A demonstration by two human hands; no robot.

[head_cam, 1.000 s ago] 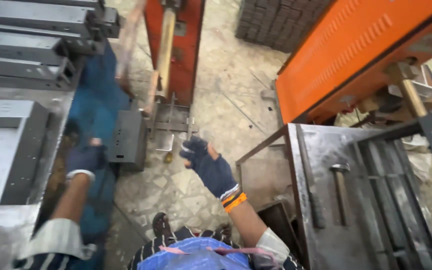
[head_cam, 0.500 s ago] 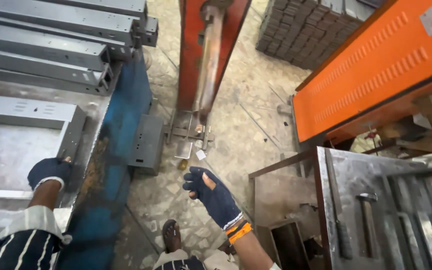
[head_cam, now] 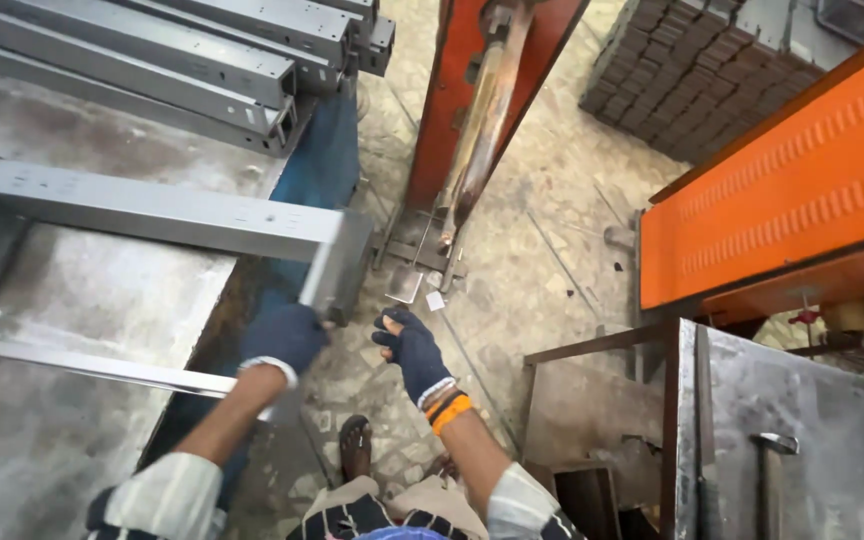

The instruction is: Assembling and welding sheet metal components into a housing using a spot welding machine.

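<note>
My left hand (head_cam: 287, 337), in a dark blue glove, grips the near corner of a grey sheet-metal frame (head_cam: 167, 215) that lies on the steel table (head_cam: 72, 310) at the left. My right hand (head_cam: 410, 347), also in a dark blue glove with orange bands at the wrist, hovers just right of that corner, fingers apart and holding nothing. My foot in a sandal (head_cam: 355, 447) shows below on the stone floor.
Several long grey metal channels (head_cam: 202, 60) are stacked at the table's far end. An orange machine post with a lever (head_cam: 482, 100) stands ahead. An orange cover (head_cam: 782, 200) is at the right above a steel bench with a hammer (head_cam: 767, 480). Stacked bricks (head_cam: 692, 70) lie at the back.
My left hand has moved right along the table edge and closed on the frame's corner. My right hand has come left, closer to that corner. The view has tilted towards the table.
</note>
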